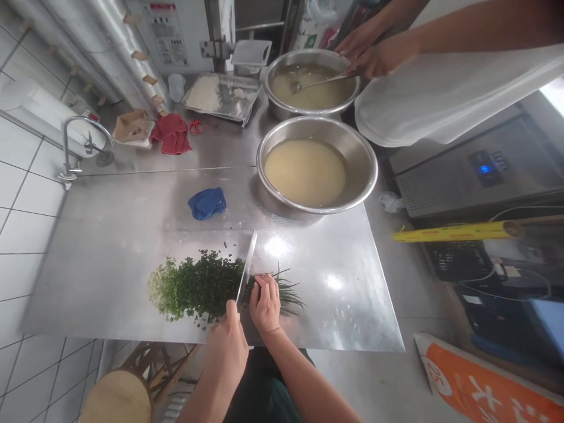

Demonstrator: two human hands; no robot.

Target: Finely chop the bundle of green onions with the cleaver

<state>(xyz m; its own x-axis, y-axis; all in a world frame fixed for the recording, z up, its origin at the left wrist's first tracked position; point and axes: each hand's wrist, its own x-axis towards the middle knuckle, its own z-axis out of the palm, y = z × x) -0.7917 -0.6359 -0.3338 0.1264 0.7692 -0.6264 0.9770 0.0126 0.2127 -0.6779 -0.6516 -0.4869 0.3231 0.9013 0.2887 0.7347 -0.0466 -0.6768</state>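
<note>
My left hand (228, 341) is wrapped round the handle of a kitchen knife (247, 261), whose long blade stands on edge, pointing away from me. Right beside the blade, the curled fingers of my right hand (265, 302) press down on a bunch of scallions (288, 294). Thin green tips fan out to the right of that hand. Left of the knife spreads a long heap of chopped scallions (198, 285), pale at its far left end and dark green near the blade. A few cut bits lie loose on the steel table (106, 264).
A blue cloth (207, 204) lies beyond the heap. Two steel basins (371, 176) hold cloudy liquid; another person's hands (374, 59) hold a ladle (317, 82) in the farther one. A metal tray (244, 108), red cloth (171, 134) and faucet (66, 147) are at the back.
</note>
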